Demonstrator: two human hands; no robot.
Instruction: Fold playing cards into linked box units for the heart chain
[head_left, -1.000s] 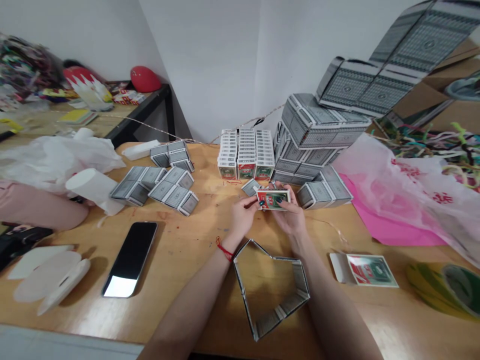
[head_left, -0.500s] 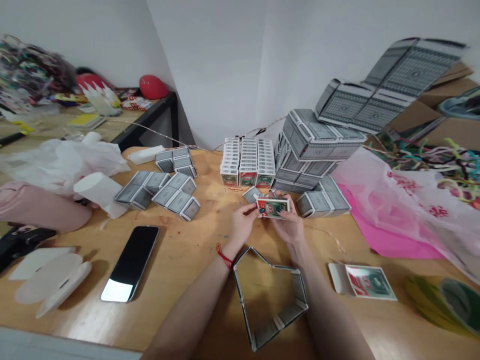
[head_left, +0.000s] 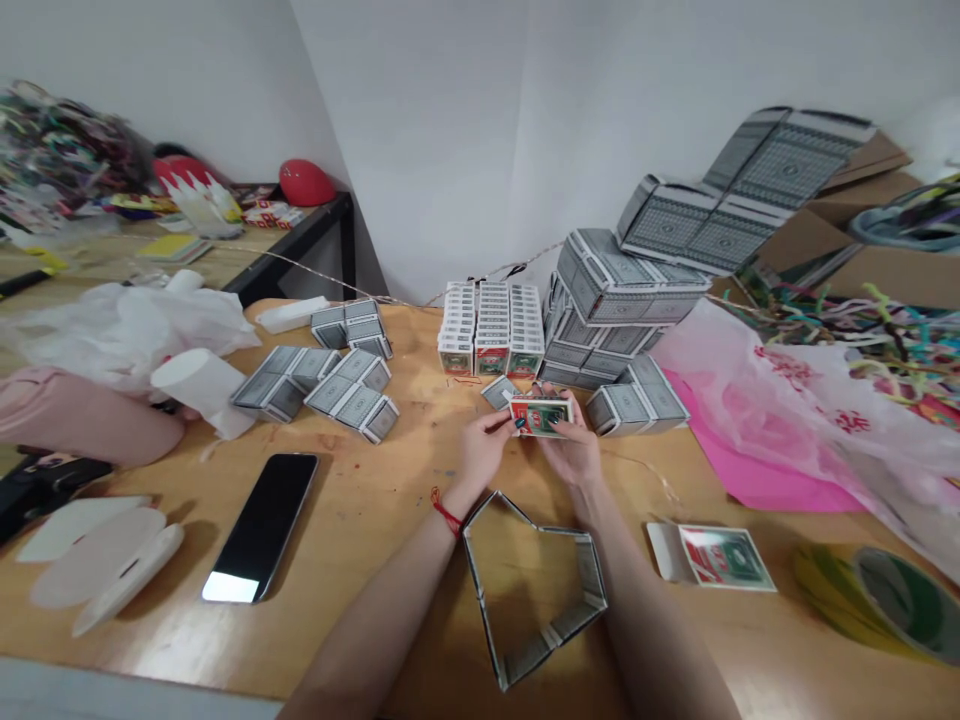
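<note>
Between both hands is a red and green playing card box [head_left: 541, 416], held level above the table. My left hand [head_left: 484, 445] pinches its left end, thumb on the printed face. My right hand [head_left: 574, 445] grips the right end, thumb across the front and fingers behind. Just past the hands lies a small grey patterned piece [head_left: 496, 391], partly hidden. Below my wrists, a ring of joined cards [head_left: 487, 600] stands on edge between my forearms. Another card box [head_left: 727, 557] lies with its flap open to the right of my right forearm.
Card boxes [head_left: 491, 330] stand in three rows at the back. Grey patterned blocks are piled in a tall leaning stack [head_left: 630, 275]; more blocks [head_left: 356, 395] sit left. A phone [head_left: 262, 525] lies left, a yellow tape roll [head_left: 847, 595] right, pink sheets [head_left: 739, 450] behind it.
The view has shifted slightly, so things at the right appear farther left. Both hands keep the card box in nearly the same hold.
</note>
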